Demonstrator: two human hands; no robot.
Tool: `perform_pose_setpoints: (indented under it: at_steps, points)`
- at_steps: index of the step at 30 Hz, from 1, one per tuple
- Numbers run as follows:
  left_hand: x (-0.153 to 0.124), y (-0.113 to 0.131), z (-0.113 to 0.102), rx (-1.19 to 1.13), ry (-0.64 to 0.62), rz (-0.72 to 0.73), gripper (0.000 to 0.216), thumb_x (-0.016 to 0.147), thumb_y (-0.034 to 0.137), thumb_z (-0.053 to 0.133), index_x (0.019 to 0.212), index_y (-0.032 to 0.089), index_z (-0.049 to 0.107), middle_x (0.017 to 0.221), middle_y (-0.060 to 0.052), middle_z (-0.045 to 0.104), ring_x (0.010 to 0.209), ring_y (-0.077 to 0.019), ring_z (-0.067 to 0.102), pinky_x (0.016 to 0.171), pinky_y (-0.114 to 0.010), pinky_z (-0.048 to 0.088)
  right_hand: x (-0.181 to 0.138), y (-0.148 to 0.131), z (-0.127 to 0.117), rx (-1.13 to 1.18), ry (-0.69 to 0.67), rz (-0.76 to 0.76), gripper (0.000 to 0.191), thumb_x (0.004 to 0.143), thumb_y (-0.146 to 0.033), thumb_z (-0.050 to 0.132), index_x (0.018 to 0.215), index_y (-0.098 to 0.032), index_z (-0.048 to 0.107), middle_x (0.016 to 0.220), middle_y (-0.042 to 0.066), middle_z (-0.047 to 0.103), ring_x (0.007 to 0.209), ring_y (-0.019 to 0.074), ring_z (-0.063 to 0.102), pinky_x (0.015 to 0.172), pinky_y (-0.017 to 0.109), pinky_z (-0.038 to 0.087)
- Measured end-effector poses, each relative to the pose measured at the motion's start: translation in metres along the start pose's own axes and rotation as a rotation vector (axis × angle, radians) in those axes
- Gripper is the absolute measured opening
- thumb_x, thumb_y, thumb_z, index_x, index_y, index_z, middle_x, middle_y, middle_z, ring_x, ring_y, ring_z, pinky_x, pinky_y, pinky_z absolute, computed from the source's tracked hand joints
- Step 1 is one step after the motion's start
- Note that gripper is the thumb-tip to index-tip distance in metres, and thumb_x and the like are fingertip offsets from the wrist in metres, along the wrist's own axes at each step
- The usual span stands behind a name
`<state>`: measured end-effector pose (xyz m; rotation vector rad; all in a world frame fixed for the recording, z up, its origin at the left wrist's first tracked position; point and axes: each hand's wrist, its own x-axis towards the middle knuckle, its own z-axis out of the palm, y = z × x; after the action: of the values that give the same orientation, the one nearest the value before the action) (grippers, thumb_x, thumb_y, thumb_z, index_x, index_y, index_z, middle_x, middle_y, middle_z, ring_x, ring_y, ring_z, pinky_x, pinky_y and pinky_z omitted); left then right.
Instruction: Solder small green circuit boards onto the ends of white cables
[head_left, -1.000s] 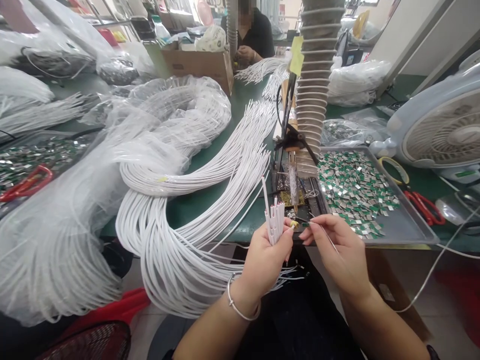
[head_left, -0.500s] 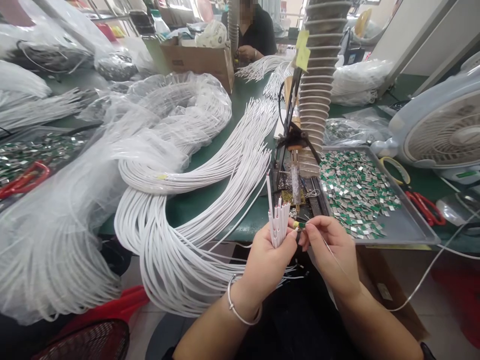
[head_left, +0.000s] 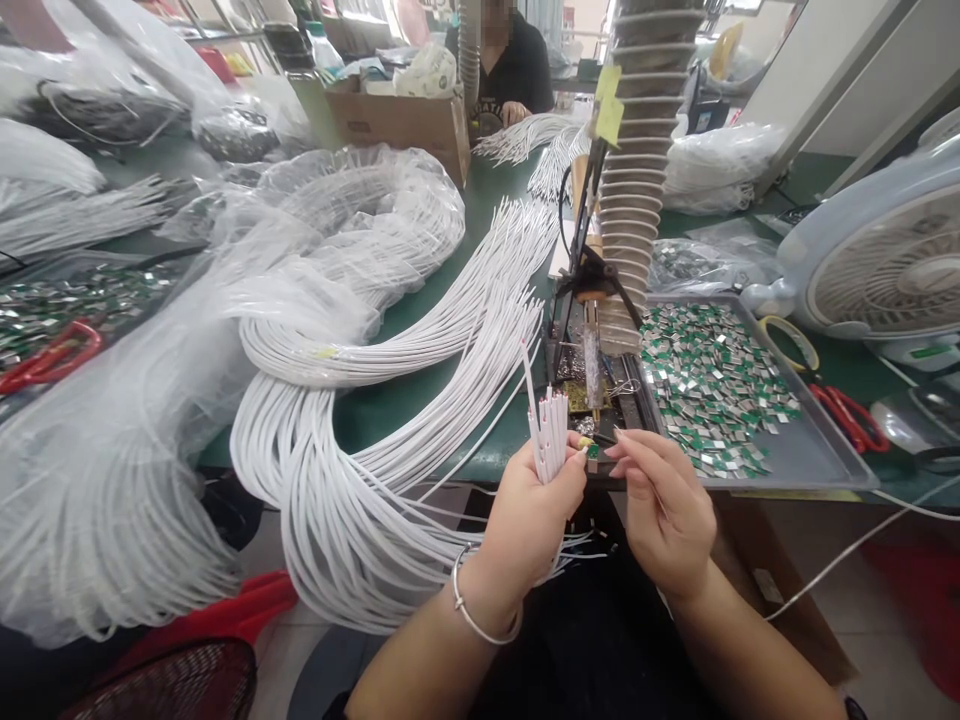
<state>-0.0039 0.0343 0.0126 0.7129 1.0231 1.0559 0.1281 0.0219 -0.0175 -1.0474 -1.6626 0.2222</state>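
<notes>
- The green surface [head_left: 420, 395] carries two large masses of white cables: one bagged heap [head_left: 360, 215] toward the far left corner and one open sheaf [head_left: 420, 340] running to the near edge, where it hangs over.
- One metal tray [head_left: 795, 455] lies at the near right edge, full of small green-and-silver parts [head_left: 705, 385], too many to count.
- One soldering stand [head_left: 589, 345] is just left of the tray, at the near edge.
- Your left hand [head_left: 536, 510] is clamped on one bundle of cable ends [head_left: 547, 440], held upright just in front of the near edge; I count about eight ends.
- Your right hand [head_left: 664, 505] pinches with its fingertips one small green part [head_left: 594, 451], touching the bundle.
- I judge you are fitting the part to one cable end; the next move needs exact alignment near the stand.
</notes>
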Motion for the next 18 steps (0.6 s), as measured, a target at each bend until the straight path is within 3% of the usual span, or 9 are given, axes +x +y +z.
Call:
perform_pose_setpoints:
  at_steps: [5,11,18]
  points:
    - [0.001,0.002,0.003,-0.016,0.007,-0.01,0.008,0.077,0.02,0.056,0.081,0.014,0.052,0.049,0.008,0.04,0.041,-0.003,0.029,0.043,-0.017,0.026,-0.009,-0.001,0.003,0.072,0.082,-0.035,0.042,0.084,-0.003,0.046,0.121,-0.022,0.052,0.103,0.008,0.065,0.09,0.0178,0.066,0.068,0.034,0.06]
    - [0.002,0.001,0.004,-0.029,0.024,-0.014,0.011,0.076,0.02,0.058,0.083,0.013,0.054,0.05,0.008,0.042,0.041,-0.0032,0.031,0.043,-0.016,0.026,-0.012,-0.01,0.006,0.014,-0.023,-0.077,0.029,0.083,-0.005,0.048,0.107,-0.018,0.058,0.097,0.009,0.07,0.093,0.0187,0.068,0.077,0.033,0.06]
    - [0.001,0.003,0.005,-0.076,0.017,-0.037,0.015,0.072,0.021,0.063,0.08,0.014,0.053,0.052,0.009,0.04,0.041,-0.0029,0.031,0.041,-0.017,0.024,-0.005,-0.011,0.002,-0.067,0.005,-0.029,0.023,0.084,-0.008,0.048,0.1,-0.02,0.06,0.095,0.008,0.068,0.09,0.0183,0.067,0.075,0.034,0.059]
